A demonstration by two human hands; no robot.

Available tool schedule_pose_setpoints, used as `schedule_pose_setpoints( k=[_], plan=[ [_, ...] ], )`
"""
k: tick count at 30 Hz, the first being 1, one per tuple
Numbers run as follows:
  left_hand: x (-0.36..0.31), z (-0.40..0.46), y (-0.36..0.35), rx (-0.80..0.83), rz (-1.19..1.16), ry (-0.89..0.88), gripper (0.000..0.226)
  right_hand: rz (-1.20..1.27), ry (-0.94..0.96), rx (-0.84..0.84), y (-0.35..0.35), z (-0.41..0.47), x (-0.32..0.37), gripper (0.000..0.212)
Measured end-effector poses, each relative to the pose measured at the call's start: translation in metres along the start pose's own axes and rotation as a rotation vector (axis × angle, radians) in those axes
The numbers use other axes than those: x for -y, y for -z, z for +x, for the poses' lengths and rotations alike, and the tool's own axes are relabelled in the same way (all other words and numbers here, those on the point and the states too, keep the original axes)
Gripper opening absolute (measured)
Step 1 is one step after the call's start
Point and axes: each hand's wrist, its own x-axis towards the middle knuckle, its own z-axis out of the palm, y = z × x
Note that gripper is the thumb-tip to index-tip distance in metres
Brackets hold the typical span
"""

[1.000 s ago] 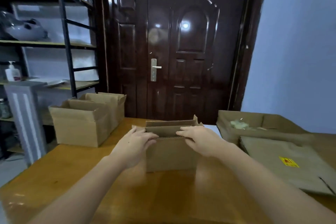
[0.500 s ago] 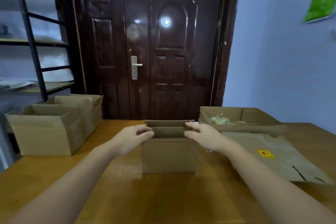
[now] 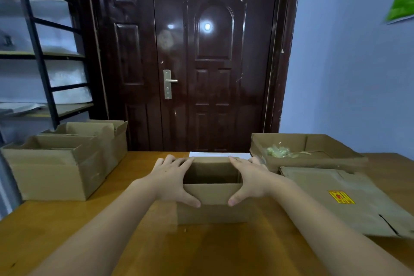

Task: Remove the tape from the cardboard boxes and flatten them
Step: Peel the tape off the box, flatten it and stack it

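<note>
Gripping the small open box [image 3: 212,199] at the middle of the wooden surface [image 3: 67,231], both hands sit on its top rim: left hand [image 3: 171,180] on the left wall w/ thumb hooked over the near panel and fingers [image 3: 167,160] laid toward the far edge, right hand [image 3: 252,178] mirrored on the right wall, thumb on the near panel, fingers [image 3: 235,161] spread along the rim. So both sets of fingers are clamped on the box's walls, not loose. Box stands upright, mouth open, nothing visible inside; can't tell if tape is left on the underside, since the bottom is hidden. Main risk, imo: if the bottom seam is taped shut, pushing the walls together won't collapse it, and the cardboard will prob buckle or tear at a corner instead of folding on its creases. Second risk: uneven push, one hand harder than the other, and the light box skids on the glossy surface, toward the flattened cardboard [image 3: 349,204] just beside it on the right, or into the tray box [image 3: 313,159] w/ the tape scraps [image 3: 277,152] behind that. Thumbs hooked inside the rim could get pinched as the panels close. Two more open boxes [image 3: 60,163] wait at the left, well apart, so no clash there. A white sheet [image 3: 215,154] lies just behind the box; it may get dragged if the box slides back.
</note>
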Motion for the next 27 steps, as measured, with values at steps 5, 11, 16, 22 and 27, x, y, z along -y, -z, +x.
schedule_pose_setpoints(
  k=[5, 11, 16, 22, 27],
  plan=[
    [0.002, 0.003, -0.014, 0.019, -0.297, 0.026, 0.128, 0.103, 0.048, -0.044, -0.012, 0.010, -0.012, 0.134],
    [-0.001, 0.003, -0.026, -0.057, -0.461, 0.050, 0.128, 0.392, 0.063, -0.098, -0.030, 0.007, -0.020, 0.138],
    [-0.002, -0.007, -0.020, -0.093, -0.474, 0.068, 0.137, 0.400, 0.064, -0.164, -0.027, -0.006, -0.015, 0.133],
    [-0.010, -0.028, -0.031, -0.283, -0.289, 0.195, 0.119, 0.217, 0.012, -0.388, -0.042, -0.025, -0.014, 0.113],
    [-0.011, -0.051, -0.033, -0.543, -0.467, 0.312, 0.120, 0.417, -0.102, -0.599, -0.054, -0.039, -0.015, 0.116]
  ],
)
